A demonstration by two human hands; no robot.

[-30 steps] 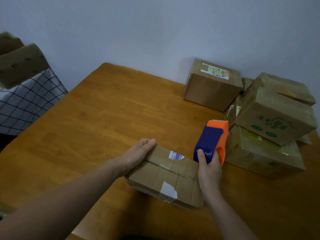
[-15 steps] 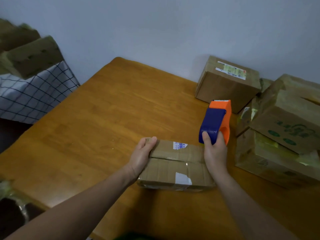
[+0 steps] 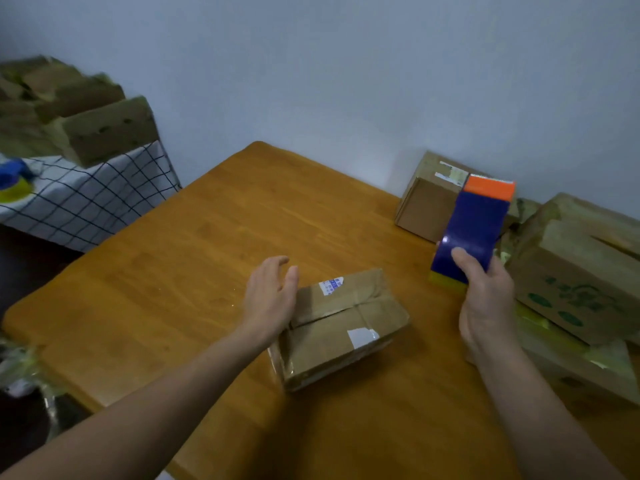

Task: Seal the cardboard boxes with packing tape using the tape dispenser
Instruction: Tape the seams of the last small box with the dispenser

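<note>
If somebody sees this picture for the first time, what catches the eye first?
The blue and orange tape dispenser stands out most, gripped by the right hand at the right side. Next comes the small cardboard box in the middle of the wooden table, with the open left hand at its left end. More cardboard boxes are piled at the far right.

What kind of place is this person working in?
Probably a home room used for packing parcels: a wooden table against a plain wall, reused cardboard boxes piled on it, a checked cloth beside.
</note>
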